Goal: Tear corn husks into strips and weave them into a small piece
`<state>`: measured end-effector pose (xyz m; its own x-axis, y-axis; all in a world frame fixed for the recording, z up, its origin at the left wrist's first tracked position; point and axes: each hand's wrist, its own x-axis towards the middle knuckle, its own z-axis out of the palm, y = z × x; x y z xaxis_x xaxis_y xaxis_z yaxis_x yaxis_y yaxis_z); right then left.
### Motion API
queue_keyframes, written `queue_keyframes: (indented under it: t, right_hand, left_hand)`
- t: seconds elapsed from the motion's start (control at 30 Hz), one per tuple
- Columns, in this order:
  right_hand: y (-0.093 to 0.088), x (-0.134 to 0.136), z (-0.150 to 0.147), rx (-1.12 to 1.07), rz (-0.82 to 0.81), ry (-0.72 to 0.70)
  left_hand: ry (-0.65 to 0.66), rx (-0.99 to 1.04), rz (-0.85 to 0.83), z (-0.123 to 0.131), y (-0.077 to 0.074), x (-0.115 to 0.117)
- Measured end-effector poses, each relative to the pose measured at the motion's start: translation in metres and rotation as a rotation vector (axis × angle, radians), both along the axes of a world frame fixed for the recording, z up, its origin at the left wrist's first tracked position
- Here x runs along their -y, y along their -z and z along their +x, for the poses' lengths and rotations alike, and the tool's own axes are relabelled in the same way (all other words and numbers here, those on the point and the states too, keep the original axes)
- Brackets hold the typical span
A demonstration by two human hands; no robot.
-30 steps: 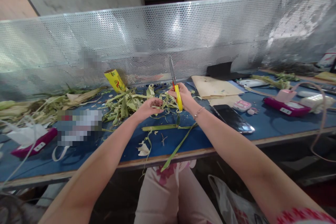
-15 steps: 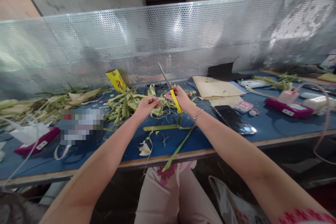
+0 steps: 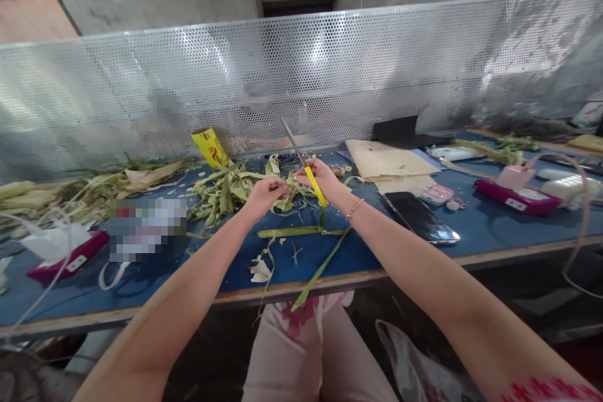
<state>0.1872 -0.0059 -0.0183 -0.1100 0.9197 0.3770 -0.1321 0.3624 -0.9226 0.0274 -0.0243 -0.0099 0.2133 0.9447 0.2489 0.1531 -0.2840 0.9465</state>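
My right hand (image 3: pixel 318 177) is closed round the yellow handle of a slim knife (image 3: pixel 293 141), its long metal blade slanting up and away to the left. Just left of it, my left hand (image 3: pixel 269 193) has its fingers curled together in a pinch; whatever may be in them is too small to make out. The two hands are close but apart. Behind and beside them lies a heap of pale green leaf and stalk scraps (image 3: pixel 226 191). Nearer me, a cut green stalk (image 3: pixel 294 232) lies on the blue table, and a long leaf strip (image 3: pixel 320 270) hangs over its edge.
A yellow box (image 3: pixel 210 147) leans near the perforated metal screen (image 3: pixel 325 85). To the right are cardboard sheets (image 3: pixel 389 160), a black phone (image 3: pixel 419 217) and a magenta power strip (image 3: pixel 518 196). Left are more husks (image 3: pixel 141 177), a second power strip (image 3: pixel 68 254) and cables.
The whole view has shifted slightly. Both hands stay almost in place, and the knife's blade still points up and away. Nothing has been taken up or put down.
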Motion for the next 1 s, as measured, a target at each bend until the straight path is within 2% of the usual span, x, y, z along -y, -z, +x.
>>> queue_keyframes:
  t: [0.23, 0.43, 1.0]
  right_hand:
    - [-0.001, 0.000, 0.000, 0.027, -0.027, 0.021]
    - [-0.004, 0.006, -0.002, 0.020, -0.004, 0.000]
    - [-0.010, 0.022, -0.002, -0.050, -0.023, -0.129]
  left_hand:
    - [0.046, 0.005, 0.005, 0.005, -0.002, 0.006]
    - [0.061, 0.007, 0.079, 0.007, -0.005, 0.009]
    - [0.049, 0.105, 0.133, 0.004, -0.005, 0.008]
